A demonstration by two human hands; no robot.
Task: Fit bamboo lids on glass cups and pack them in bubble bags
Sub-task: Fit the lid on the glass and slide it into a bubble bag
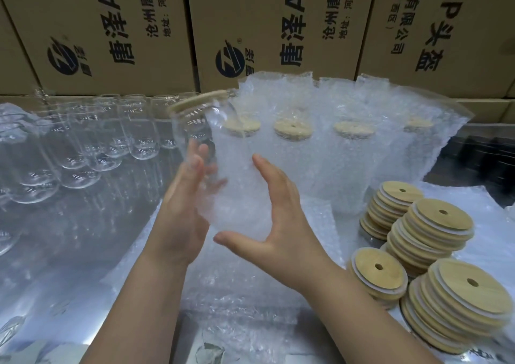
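Left hand [182, 199] and right hand [281, 224], fingers straight, press a bubble bag [242, 193] between them, the lidded cup [191, 124] just beyond their fingertips. Several bagged cups [295, 146] stand farther off; many bare cups [83, 152] wait leftward.

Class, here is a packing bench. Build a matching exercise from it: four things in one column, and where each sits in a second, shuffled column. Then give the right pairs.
Column one
1. empty glass cups
2. loose bamboo lids
3. bagged cups
4. cardboard boxes

Column two
A. stacked at the front right
B. lined up along the back
C. in rows on the left
D. side by side at centre right, lids on

Pairs: 1-C, 2-A, 3-D, 4-B
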